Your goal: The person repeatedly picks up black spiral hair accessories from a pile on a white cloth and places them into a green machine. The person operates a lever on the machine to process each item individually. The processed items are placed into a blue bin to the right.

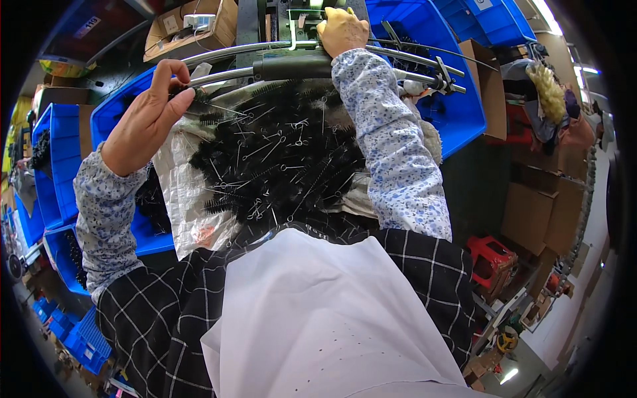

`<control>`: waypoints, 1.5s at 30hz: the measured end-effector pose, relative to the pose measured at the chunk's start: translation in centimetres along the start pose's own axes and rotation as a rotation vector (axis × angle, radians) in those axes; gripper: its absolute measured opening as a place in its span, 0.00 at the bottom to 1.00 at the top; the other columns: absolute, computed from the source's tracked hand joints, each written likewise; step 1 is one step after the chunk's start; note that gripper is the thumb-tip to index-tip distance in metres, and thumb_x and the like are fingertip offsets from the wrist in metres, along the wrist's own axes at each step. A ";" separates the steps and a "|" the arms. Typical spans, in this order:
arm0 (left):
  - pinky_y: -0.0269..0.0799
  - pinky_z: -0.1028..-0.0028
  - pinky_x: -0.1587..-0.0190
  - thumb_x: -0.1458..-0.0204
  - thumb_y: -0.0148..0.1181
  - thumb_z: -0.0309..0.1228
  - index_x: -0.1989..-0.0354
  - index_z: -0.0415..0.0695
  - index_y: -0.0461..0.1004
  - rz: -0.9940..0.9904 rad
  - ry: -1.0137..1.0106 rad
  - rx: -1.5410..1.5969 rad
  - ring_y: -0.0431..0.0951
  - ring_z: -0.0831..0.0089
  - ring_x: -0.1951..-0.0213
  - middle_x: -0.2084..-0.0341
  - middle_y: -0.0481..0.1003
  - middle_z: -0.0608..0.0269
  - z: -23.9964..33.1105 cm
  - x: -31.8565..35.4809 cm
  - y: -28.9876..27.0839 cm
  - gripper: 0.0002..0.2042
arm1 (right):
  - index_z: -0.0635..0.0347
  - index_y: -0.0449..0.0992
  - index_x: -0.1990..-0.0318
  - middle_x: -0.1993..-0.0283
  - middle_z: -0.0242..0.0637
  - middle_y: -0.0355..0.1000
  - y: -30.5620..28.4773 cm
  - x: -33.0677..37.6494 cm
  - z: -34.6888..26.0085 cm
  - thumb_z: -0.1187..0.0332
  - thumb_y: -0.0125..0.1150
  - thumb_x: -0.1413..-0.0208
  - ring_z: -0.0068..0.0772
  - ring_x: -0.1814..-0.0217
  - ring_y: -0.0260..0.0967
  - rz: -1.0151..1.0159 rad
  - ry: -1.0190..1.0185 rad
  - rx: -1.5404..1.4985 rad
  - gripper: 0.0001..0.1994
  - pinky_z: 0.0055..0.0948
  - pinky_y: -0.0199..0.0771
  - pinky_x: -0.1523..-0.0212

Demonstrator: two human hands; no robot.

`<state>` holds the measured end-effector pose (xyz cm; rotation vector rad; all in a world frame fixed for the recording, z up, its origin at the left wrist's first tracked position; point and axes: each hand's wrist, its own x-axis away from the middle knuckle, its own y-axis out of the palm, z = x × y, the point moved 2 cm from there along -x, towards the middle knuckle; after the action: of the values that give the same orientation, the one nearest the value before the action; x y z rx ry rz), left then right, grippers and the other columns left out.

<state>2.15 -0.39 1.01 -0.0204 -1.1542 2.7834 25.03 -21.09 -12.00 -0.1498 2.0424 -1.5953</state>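
Observation:
At the left, my left hand [144, 126] is raised with thumb and index finger pinched on a small black-bristled wire brush [178, 87]. Its bristles show at the fingertips. My right hand [344, 32], which looks pale yellow over the fingers, is curled at the front of a machine [302, 30] at the far middle. What its fingers grip is hidden. Between my forearms lies a heap of similar wire brushes [285, 152], with black bristles and looped metal ends, on a whitish woven sack [189, 179].
Metal rails [232, 52] cross in front of the machine, carrying a dark padded sleeve [292, 66]. Blue bins stand on both sides, one of them a right-hand bin [458, 113]. A cardboard box [192, 30] sits at the far left. A red stool-like object [490, 260] is low at the right.

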 end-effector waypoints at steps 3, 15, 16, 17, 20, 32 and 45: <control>0.62 0.71 0.60 0.46 0.42 0.29 0.57 0.41 0.54 -0.022 0.046 0.009 0.66 0.63 0.70 0.70 0.64 0.53 0.2 -0.4 0.4 0.10 | 0.52 0.75 0.58 0.61 0.37 0.73 -0.3 0.1 1.1 0.59 0.54 0.57 0.37 0.57 0.70 0.037 -0.033 0.041 0.17 0.39 0.63 0.58; 0.64 0.77 0.55 0.49 0.49 0.22 0.53 0.39 0.63 -0.078 0.167 0.089 0.69 0.76 0.60 0.60 0.67 0.60 0.1 -1.0 0.4 0.14 | 0.46 0.75 0.57 0.58 0.40 0.71 -1.8 -2.3 9.2 0.58 0.49 0.50 0.45 0.55 0.68 -0.082 0.067 0.017 0.14 0.40 0.67 0.55; 0.66 0.77 0.56 0.50 0.50 0.21 0.55 0.39 0.66 -0.076 0.213 0.068 0.70 0.76 0.61 0.59 0.69 0.61 0.3 -1.8 0.7 0.13 | 0.45 0.75 0.57 0.59 0.41 0.72 -0.4 -2.9 11.6 0.59 0.48 0.50 0.45 0.56 0.68 -0.077 0.003 0.032 0.14 0.39 0.67 0.55; 0.67 0.77 0.57 0.50 0.50 0.21 0.55 0.39 0.66 -0.086 0.225 0.053 0.70 0.75 0.61 0.59 0.69 0.61 0.2 -2.4 1.1 0.13 | 0.44 0.75 0.57 0.59 0.41 0.72 1.3 -3.6 13.6 0.60 0.48 0.49 0.45 0.56 0.69 -0.074 -0.065 0.037 0.14 0.39 0.67 0.56; 0.68 0.77 0.58 0.51 0.51 0.21 0.55 0.41 0.68 -0.083 0.230 0.031 0.72 0.75 0.62 0.61 0.71 0.62 -0.2 -2.9 1.9 0.13 | 0.44 0.75 0.57 0.61 0.42 0.72 -1.1 -4.2 11.9 0.62 0.46 0.49 0.43 0.58 0.70 -0.370 -0.034 -0.014 0.14 0.37 0.68 0.55; 0.68 0.80 0.55 0.50 0.54 0.24 0.52 0.39 0.67 0.107 0.137 0.317 0.72 0.79 0.60 0.60 0.72 0.61 0.1 -6.3 6.7 0.15 | 0.56 0.68 0.50 0.62 0.48 0.72 -10.0 6.4 -4.4 0.60 0.51 0.46 0.47 0.61 0.69 -0.522 -0.296 -0.732 0.18 0.36 0.68 0.60; 0.64 0.63 0.51 0.51 0.55 0.29 0.49 0.46 0.56 -0.414 -0.179 -0.349 0.70 0.50 0.55 0.55 0.67 0.45 -12.6 -0.7 7.8 0.21 | 0.45 0.75 0.59 0.68 0.34 0.72 -2.6 -0.2 5.3 0.66 0.52 0.51 0.38 0.62 0.69 0.066 -0.114 0.122 0.12 0.36 0.69 0.59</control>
<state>2.69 2.92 -13.41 0.3936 -1.4775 2.2359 27.12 -26.36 -10.34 -0.1240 1.8405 -1.6274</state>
